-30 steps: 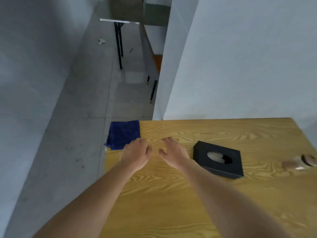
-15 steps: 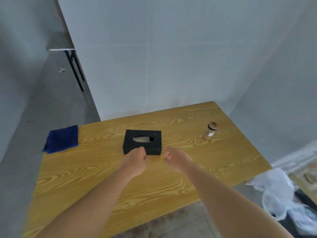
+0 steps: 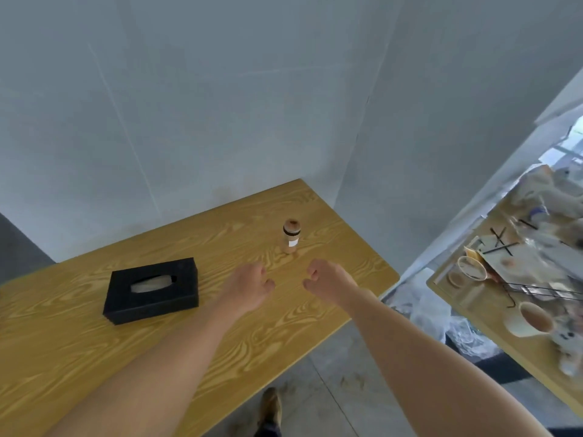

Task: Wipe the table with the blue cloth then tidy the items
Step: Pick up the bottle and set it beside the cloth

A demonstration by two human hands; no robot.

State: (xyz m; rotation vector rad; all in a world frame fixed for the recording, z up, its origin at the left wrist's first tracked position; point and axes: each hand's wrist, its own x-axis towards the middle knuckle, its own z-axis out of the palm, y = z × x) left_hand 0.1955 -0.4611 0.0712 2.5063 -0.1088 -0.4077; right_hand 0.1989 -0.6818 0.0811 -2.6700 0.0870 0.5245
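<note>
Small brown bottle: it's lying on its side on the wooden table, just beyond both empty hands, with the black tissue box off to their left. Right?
Not quite. The head view shows the small brown bottle standing upright on the wooden table, not on its side. The rest holds: it sits just beyond the empty left hand and right hand, with the black tissue box to their left.

A wood-grain desk [image 3: 94, 357] is seen against grey walls. A black tissue box [image 3: 151, 290] lies on it at the left; a small upright bottle [image 3: 291, 236] stands near the far right. Both hands are held above the desk near the bottle, the left hand [image 3: 249, 287] and right hand [image 3: 328, 280] loosely curled, nothing held. A cluttered second table [image 3: 520, 348] is seen at the right.
</note>
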